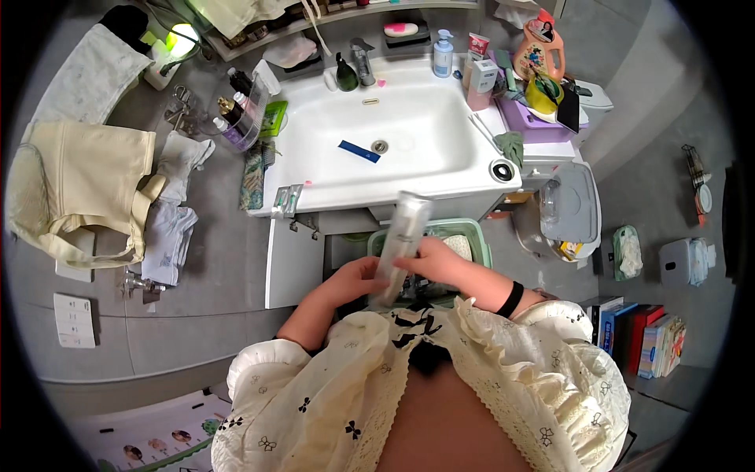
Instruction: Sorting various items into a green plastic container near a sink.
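A long, slim, whitish see-through package (407,228) stands tilted between my hands, smeared by motion, so its contents cannot be made out. My left hand (360,280) is closed around its lower left side. From the other side my right hand (431,261) grips it with the fingers bent over its edge. Under both hands is a pale green plastic basket (476,233), with a white patterned item (458,247) and several dark or clear items partly hidden in it. Behind it, a flat dark blue packet (359,152) lies in the white sink (440,138) beside the drain.
A cabinet door (295,263) hangs open left of the basket. Small packets (288,201) lie on the sink's front left corner. Bottles and a purple box (538,122) crowd its right side. A lidded grey bin (570,206) stands at right; a cream bag (94,185) hangs left.
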`<state>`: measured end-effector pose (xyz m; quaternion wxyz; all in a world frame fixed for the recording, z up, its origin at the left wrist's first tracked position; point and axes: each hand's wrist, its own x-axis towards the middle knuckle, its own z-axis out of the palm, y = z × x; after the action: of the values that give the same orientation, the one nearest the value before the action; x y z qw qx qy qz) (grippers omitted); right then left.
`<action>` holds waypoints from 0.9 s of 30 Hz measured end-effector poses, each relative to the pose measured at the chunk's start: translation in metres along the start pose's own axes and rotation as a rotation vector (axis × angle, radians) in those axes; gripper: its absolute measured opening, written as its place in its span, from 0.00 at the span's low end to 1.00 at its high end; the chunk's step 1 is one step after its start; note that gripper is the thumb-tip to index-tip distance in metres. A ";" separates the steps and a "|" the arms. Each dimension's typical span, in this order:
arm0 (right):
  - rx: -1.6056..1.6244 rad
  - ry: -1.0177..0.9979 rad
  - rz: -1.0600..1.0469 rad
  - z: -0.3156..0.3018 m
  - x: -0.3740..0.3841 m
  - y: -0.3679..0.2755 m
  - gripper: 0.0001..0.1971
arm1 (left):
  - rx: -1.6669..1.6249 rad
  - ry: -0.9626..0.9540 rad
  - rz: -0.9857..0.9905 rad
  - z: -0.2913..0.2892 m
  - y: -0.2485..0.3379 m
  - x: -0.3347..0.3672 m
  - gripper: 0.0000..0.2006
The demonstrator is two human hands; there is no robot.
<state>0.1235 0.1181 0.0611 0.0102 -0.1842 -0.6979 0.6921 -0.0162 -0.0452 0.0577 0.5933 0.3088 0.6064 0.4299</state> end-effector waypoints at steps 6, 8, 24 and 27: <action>-0.573 -0.154 -0.057 0.020 0.026 -0.038 0.20 | 0.128 0.152 0.002 -0.006 0.001 -0.003 0.14; -0.657 -0.157 -0.023 0.017 0.048 -0.037 0.21 | 0.015 0.223 0.021 -0.017 -0.009 -0.003 0.14; -1.052 0.093 0.467 -0.047 0.295 -0.029 0.22 | -0.473 0.362 -0.127 -0.197 -0.026 0.062 0.14; -1.163 0.051 0.681 -0.046 0.327 -0.025 0.17 | -0.549 0.305 -0.173 -0.215 -0.040 0.077 0.15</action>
<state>-0.1748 0.2520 0.0080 -0.2929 -0.3856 -0.8595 0.1639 -0.2311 -0.0280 -0.0291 0.5910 0.0167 0.5738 0.5667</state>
